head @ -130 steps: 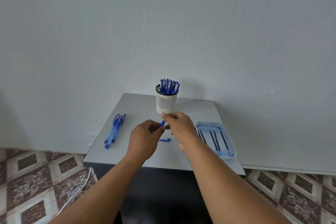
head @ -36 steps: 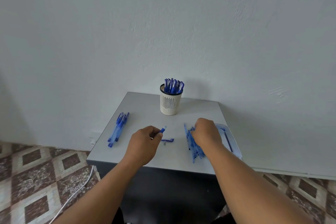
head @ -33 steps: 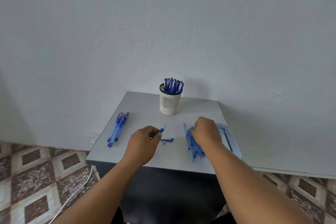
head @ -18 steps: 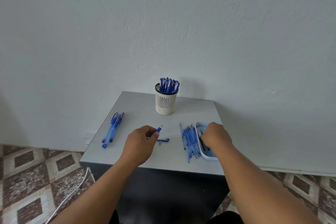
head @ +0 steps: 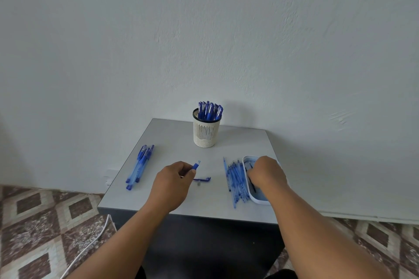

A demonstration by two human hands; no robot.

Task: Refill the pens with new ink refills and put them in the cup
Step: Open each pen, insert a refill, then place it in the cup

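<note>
Blue translucent plastic is the material of nearly every item on the grey rectangular tabletop [head: 172,138]. The left hand [head: 171,184] is gripping an opened blue pen barrel [head: 196,164], fingers curled round it so that only its far end is showing above the knuckles. The right hand [head: 266,173] is reaching into the shallow pale-blue plastic tray [head: 260,199] holding dark, thin ink refills [head: 253,187]; its fingers are curving down among them, but whether they are pinching one cannot be told. A loose heap of thin blue refill tubes [head: 235,180] is lying just beside the tray on its left. A detached blue pen cap with clip [head: 203,179] is lying near the left hand. Several complete blue pens [head: 139,166] are waiting at the left edge, and the white slotted cup [head: 206,131] at the back is standing upright, already holding a cluster of capped pens. In my judgement a refill will handle as very light, slender and somewhat flexible, liable to roll or bend; it is best pinched at mid-length and fed straight into the barrel.
</note>
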